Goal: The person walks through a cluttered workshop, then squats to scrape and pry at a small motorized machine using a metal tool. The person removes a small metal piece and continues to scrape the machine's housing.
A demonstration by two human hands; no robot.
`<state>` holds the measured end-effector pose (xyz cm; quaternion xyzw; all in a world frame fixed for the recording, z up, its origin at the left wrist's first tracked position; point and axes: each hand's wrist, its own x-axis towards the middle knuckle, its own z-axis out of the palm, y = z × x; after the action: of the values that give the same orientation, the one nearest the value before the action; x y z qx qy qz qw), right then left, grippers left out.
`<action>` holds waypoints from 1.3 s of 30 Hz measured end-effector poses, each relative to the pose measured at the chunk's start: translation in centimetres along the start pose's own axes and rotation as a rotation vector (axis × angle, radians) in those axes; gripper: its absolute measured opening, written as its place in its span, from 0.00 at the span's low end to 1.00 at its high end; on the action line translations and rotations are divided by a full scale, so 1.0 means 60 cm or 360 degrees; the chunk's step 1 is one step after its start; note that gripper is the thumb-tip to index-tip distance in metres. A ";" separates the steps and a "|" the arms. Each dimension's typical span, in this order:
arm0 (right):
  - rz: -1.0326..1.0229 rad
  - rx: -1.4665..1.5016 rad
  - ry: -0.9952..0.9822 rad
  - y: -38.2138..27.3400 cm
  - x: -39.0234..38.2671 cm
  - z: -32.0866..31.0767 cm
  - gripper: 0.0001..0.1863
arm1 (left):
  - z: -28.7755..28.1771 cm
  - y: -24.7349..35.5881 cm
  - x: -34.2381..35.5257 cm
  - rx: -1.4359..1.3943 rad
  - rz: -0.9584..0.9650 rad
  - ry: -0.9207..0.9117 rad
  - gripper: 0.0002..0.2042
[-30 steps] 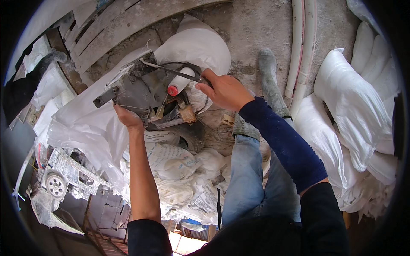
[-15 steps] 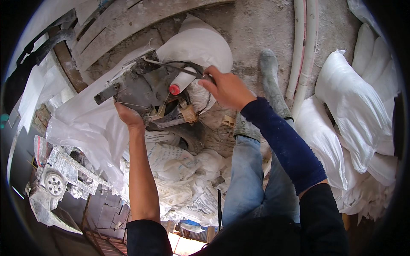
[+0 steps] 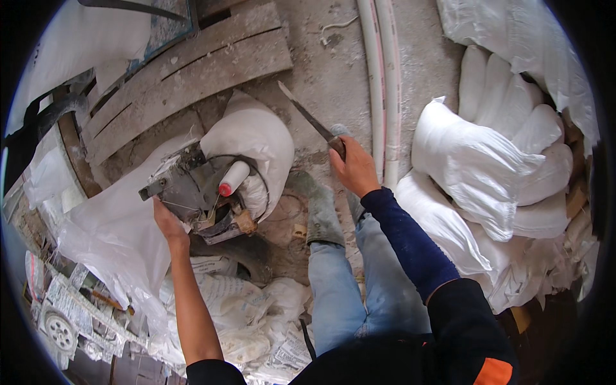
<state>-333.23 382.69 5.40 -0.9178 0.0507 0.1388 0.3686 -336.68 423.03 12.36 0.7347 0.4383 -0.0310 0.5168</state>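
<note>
My right hand (image 3: 355, 168) is closed around the dark handle of a long knife (image 3: 311, 120). Its worn blade points up and left over the floor, apart from the machine. To the left, my left hand (image 3: 171, 224) grips the lower left edge of a dusty grey bag-sewing machine (image 3: 186, 186); some of its fingers are hidden behind the body. A white thread cone (image 3: 237, 174) with a red end sits on the machine, and a thin thread runs across the body. Just behind stands a full white sack (image 3: 260, 128), partly covered by the machine.
Filled white sacks (image 3: 468, 154) are piled on the right. Two white pipes (image 3: 378, 83) lie along the floor beyond my boots. Wooden planks (image 3: 212, 64) stretch across the far left. Crumpled printed sacks (image 3: 231, 298) and plastic sheeting (image 3: 115, 237) lie near my left arm.
My right hand has drawn the knife away from the machine and thread cone, out over the floor to the right. My left hand stays at the machine's edge. The view has shifted right.
</note>
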 end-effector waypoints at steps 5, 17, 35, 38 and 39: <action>0.0086 -0.0079 -0.0091 0.048 0.001 -0.074 0.19 | -0.020 0.006 -0.092 -0.0058 0.0128 0.0175 0.23; 0.1199 0.0827 0.0037 0.085 -0.168 -0.223 0.24 | 0.008 -0.079 -0.645 0.0673 -0.1273 -0.1579 0.28; 0.1259 0.0768 0.0120 0.114 -0.229 -0.568 0.24 | 0.109 0.192 -0.563 0.0940 -0.0539 -0.1526 0.28; 0.1198 0.1044 0.0115 0.107 -0.196 -0.593 0.20 | 0.097 0.191 -0.557 0.0969 -0.0544 -0.1533 0.28; 0.1217 0.1124 0.0092 0.095 -0.190 -0.599 0.20 | 0.089 0.188 -0.556 0.0975 -0.0588 -0.1536 0.28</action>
<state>-337.46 353.64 29.72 -0.6569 0.4361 0.2125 0.5772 -347.38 397.51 34.79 0.6648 0.2458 -0.5754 0.4081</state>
